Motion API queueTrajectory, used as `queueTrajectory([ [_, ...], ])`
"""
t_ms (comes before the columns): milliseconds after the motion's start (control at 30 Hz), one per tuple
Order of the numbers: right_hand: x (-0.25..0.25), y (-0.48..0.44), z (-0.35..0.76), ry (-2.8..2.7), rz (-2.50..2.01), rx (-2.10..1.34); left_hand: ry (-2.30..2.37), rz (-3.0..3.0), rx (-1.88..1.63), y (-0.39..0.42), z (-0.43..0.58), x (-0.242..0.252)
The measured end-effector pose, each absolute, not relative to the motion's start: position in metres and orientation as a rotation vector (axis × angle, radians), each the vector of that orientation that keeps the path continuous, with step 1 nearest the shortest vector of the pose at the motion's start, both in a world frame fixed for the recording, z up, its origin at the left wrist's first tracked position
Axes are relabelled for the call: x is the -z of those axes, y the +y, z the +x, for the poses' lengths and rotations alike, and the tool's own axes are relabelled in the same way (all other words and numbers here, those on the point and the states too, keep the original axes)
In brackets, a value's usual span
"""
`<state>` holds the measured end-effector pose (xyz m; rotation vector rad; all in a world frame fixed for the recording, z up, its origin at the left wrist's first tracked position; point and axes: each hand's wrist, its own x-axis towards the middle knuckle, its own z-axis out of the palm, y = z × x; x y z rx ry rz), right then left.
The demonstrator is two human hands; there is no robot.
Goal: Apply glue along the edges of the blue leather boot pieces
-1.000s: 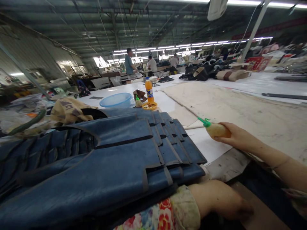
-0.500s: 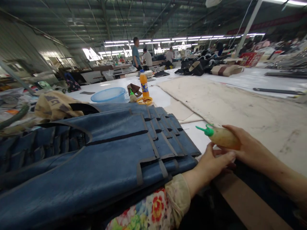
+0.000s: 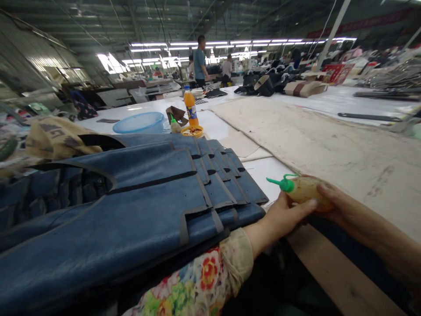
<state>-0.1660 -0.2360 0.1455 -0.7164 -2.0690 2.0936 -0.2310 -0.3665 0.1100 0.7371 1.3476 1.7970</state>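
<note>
A squeeze glue bottle [image 3: 307, 188], cloudy yellow with a green nozzle and cap, lies tilted in both hands, its spout pointing left. My right hand [image 3: 338, 204] is wrapped round its rear end. Beneath the front part, my left hand [image 3: 286, 217] is closed against the bottle, thumb along its near side; its other fingers are mostly hidden. Left of the hands lies a stack of blue sheet pieces [image 3: 144, 202] with grey bound edges and slits. Below the hands a brown strip [image 3: 332, 267] runs toward the lower right.
A large beige cloth [image 3: 315, 131] covers much of the white table. Behind the blue stack stand an orange drink bottle [image 3: 190, 105], a yellow dish [image 3: 192, 131], a second green-tipped bottle [image 3: 175, 125] and a blue basin [image 3: 140, 122]. A person in a blue shirt [image 3: 199, 63] is farther back.
My left hand has moved up closer round the front of the glue bottle, and the right hand's grip has shifted. The view has turned slightly. The person in blue has moved right.
</note>
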Motion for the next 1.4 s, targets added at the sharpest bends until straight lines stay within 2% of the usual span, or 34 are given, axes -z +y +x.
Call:
queueTrajectory([
  [100, -0.155, -0.226, -0.179, -2.064, -0.719, -2.045, 1.628, 0.908, -1.615, -0.367, -0.228, -0.102],
  [233, -0.178, -0.201, -0.218, -2.034, -0.593, -1.823, 1.955, 1.481, -1.154, -0.373, -0.222, -0.091],
  [333, -0.191, -0.19, -0.26, -2.068, -0.392, -1.678, 2.012, 1.96, -0.715, -0.375, -0.22, -0.082],
  [400, -0.196, -0.189, -0.291, -2.125, -0.32, -1.598, 1.992, 2.1, -0.555, -0.374, -0.22, -0.075],
  [633, -0.199, -0.197, -0.379, -2.442, -0.096, -1.242, 1.997, 2.099, -0.577, -0.367, -0.221, -0.063],
  [833, -0.205, -0.211, -0.408, -2.587, -0.044, -1.024, 1.959, 2.001, -0.609, -0.367, -0.22, -0.065],
  [1400, -0.167, -0.2, -0.437, -2.532, -0.027, -1.141, 1.914, 2.054, -0.476, -0.375, -0.228, -0.084],
])
